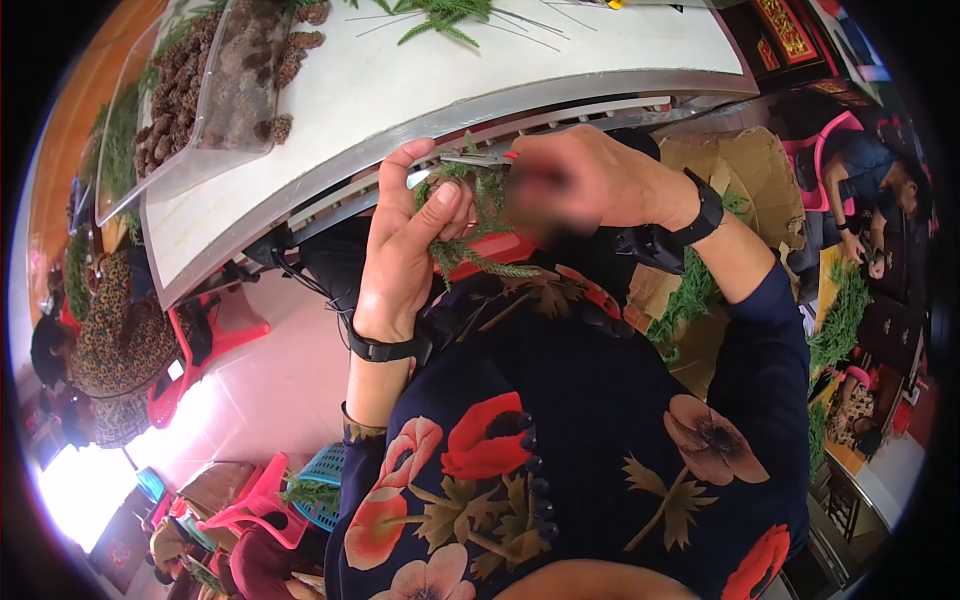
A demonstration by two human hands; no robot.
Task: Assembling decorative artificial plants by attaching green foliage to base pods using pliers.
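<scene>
Trimming step, I'd say: left hand (405,250) pinches green sprig (478,215) just below table (420,90) edge, right hand (590,185) closed on scissors (478,158) at sprig top; next cut needs steady hold

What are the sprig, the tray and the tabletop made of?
Sprig in the left hand: green needle foliage, matte; real or artificial, unclear. Tray: clear, glossy plastic; cones show through its wall. Tabletop: smooth white surface with a pale metal-looking edge, probably laminate.

head-worn view, looking down, close over hands (500,215)
</scene>
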